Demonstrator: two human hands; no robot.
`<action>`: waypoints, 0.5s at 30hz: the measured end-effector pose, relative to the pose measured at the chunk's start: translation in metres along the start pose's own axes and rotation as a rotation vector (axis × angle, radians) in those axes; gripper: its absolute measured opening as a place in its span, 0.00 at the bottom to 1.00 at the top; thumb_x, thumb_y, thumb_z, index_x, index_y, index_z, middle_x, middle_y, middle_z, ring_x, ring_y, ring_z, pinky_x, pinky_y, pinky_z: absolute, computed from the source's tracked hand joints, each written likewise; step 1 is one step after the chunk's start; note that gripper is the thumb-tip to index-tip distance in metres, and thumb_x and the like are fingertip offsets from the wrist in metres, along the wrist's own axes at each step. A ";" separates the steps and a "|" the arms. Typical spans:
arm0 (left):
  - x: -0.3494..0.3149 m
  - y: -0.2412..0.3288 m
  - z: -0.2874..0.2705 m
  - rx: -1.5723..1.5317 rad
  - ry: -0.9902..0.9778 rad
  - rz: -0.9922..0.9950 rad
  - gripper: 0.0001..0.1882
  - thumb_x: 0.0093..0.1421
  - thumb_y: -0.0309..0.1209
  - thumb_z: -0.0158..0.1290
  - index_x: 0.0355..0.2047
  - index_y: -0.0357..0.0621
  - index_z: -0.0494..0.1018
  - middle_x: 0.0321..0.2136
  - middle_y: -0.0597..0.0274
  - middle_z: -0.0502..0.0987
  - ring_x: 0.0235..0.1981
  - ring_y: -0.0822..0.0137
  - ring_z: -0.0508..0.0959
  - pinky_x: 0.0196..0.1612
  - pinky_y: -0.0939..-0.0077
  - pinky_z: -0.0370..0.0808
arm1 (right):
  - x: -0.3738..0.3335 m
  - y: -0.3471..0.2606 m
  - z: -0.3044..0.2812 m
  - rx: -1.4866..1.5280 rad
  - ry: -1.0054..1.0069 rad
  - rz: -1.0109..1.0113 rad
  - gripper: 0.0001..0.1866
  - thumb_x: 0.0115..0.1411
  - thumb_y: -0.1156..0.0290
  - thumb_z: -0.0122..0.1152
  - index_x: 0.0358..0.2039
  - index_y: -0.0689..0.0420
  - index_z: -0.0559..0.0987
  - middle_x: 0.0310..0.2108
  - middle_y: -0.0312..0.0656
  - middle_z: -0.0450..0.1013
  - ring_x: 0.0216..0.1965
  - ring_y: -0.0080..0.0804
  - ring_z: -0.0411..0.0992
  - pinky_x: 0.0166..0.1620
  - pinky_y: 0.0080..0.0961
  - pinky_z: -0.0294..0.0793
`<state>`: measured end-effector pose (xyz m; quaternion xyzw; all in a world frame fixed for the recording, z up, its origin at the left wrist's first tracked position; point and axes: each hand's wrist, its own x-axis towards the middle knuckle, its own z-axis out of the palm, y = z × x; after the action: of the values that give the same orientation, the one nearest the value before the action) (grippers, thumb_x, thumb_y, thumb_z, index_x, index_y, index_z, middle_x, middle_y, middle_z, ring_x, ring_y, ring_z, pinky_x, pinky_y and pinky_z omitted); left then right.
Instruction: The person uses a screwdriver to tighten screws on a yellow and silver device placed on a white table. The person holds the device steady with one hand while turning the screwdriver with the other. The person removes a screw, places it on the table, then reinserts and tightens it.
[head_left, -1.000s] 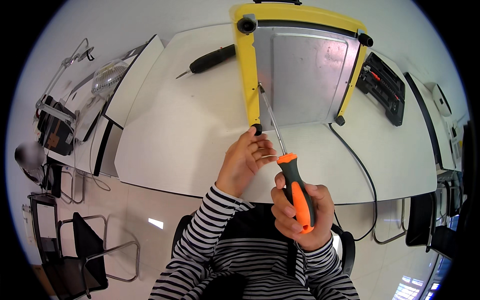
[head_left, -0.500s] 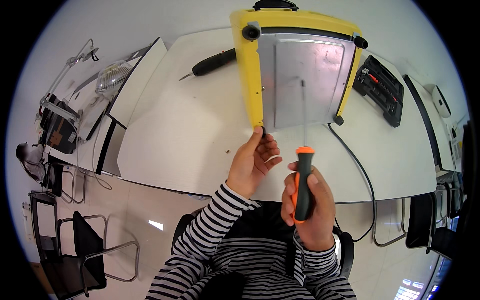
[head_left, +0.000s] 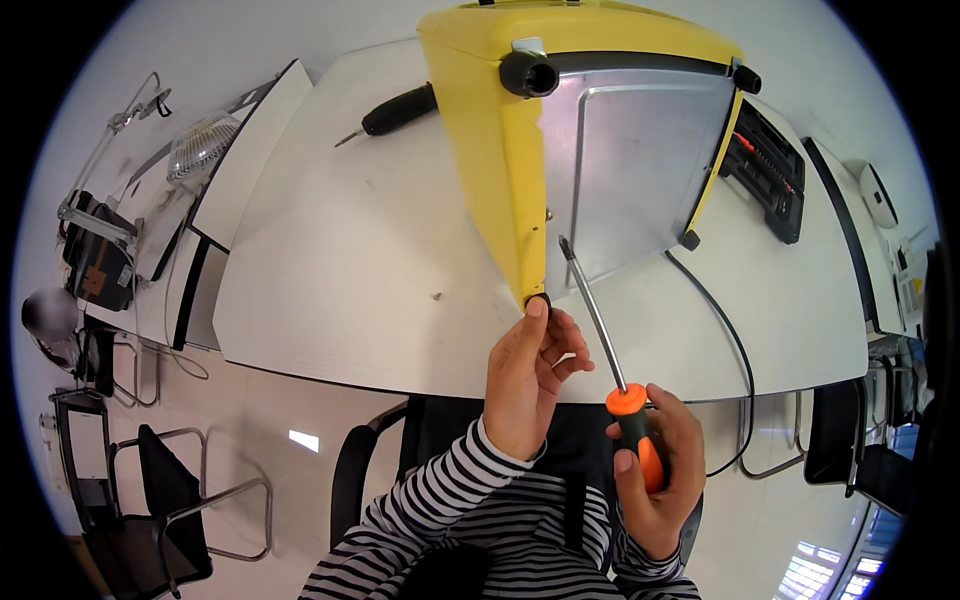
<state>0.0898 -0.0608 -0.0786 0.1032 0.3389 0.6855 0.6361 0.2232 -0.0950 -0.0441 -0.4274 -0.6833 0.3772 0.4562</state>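
A yellow boxy appliance [head_left: 490,130] stands tilted on the table with its bare metal base plate [head_left: 640,160] facing me. Black feet show at its corners. My left hand [head_left: 525,385] grips the near lower-left corner, thumb pressed on the black foot [head_left: 538,300] there; the other fingers are loosely curled. Wrapped in my right hand [head_left: 665,480] is a screwdriver [head_left: 597,320] with an orange and black handle. Its shaft points up and left, and the tip appears just below a small screw [head_left: 548,214] at the plate's left edge. Whether the tip touches the plate I cannot tell.
A black power screwdriver [head_left: 398,110] lies behind the appliance on the left. An open black bit case [head_left: 770,170] sits to the right. A black cable [head_left: 715,305] runs over the table's front edge. A tiny loose piece [head_left: 436,296] rests on the white tabletop [head_left: 340,270].
The appliance has come nearer and turned, showing more of its left side. My right hand has moved right and down; the screwdriver now slants left toward the plate's edge. My left hand keeps the corner.
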 end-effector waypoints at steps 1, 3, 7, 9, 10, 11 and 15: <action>-0.002 -0.003 -0.001 0.001 -0.001 -0.004 0.16 0.56 0.44 0.41 0.27 0.42 0.65 0.20 0.66 0.67 0.23 0.74 0.68 0.31 0.80 0.68 | 0.000 0.000 -0.001 -0.013 0.001 -0.017 0.23 0.43 0.80 0.53 0.42 0.69 0.63 0.29 0.49 0.70 0.28 0.29 0.71 0.32 0.16 0.68; -0.006 -0.006 -0.006 0.008 0.000 -0.005 0.17 0.57 0.44 0.40 0.27 0.42 0.65 0.20 0.65 0.67 0.23 0.73 0.68 0.30 0.78 0.68 | -0.003 0.001 0.000 -0.031 -0.002 -0.054 0.23 0.43 0.80 0.54 0.42 0.69 0.64 0.29 0.50 0.70 0.28 0.30 0.71 0.32 0.17 0.68; -0.007 -0.004 -0.009 0.037 -0.028 -0.005 0.19 0.58 0.44 0.37 0.27 0.39 0.65 0.22 0.61 0.69 0.25 0.70 0.70 0.31 0.76 0.69 | -0.005 0.005 -0.001 -0.038 0.007 -0.054 0.23 0.42 0.79 0.54 0.41 0.69 0.64 0.30 0.51 0.70 0.28 0.30 0.71 0.32 0.16 0.68; -0.012 -0.004 -0.011 0.052 -0.101 -0.025 0.19 0.59 0.42 0.35 0.27 0.38 0.66 0.23 0.61 0.70 0.25 0.70 0.71 0.32 0.77 0.69 | -0.005 0.005 -0.001 -0.033 0.007 -0.039 0.23 0.42 0.79 0.54 0.41 0.69 0.64 0.30 0.51 0.70 0.28 0.30 0.71 0.32 0.16 0.68; -0.015 -0.004 -0.013 0.059 -0.137 -0.034 0.19 0.60 0.41 0.34 0.27 0.37 0.66 0.23 0.60 0.70 0.26 0.71 0.71 0.33 0.78 0.69 | -0.004 0.005 -0.001 -0.042 0.003 -0.043 0.23 0.42 0.79 0.54 0.42 0.69 0.64 0.30 0.51 0.70 0.28 0.30 0.71 0.32 0.16 0.68; -0.018 -0.003 -0.012 0.100 -0.164 -0.016 0.20 0.60 0.41 0.33 0.28 0.36 0.66 0.24 0.60 0.70 0.27 0.71 0.71 0.33 0.78 0.69 | -0.004 0.006 0.000 -0.052 0.001 -0.048 0.23 0.42 0.79 0.54 0.42 0.69 0.64 0.30 0.51 0.70 0.28 0.30 0.71 0.32 0.16 0.68; -0.026 0.002 -0.013 0.267 -0.348 0.125 0.20 0.60 0.38 0.33 0.34 0.31 0.66 0.30 0.57 0.70 0.32 0.70 0.71 0.36 0.77 0.69 | 0.000 0.006 0.001 -0.065 0.001 -0.075 0.23 0.43 0.79 0.54 0.42 0.69 0.64 0.30 0.51 0.70 0.28 0.30 0.71 0.32 0.17 0.68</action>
<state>0.0852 -0.0893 -0.0791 0.3239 0.3047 0.6446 0.6219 0.2237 -0.0931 -0.0501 -0.4162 -0.7106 0.3373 0.4562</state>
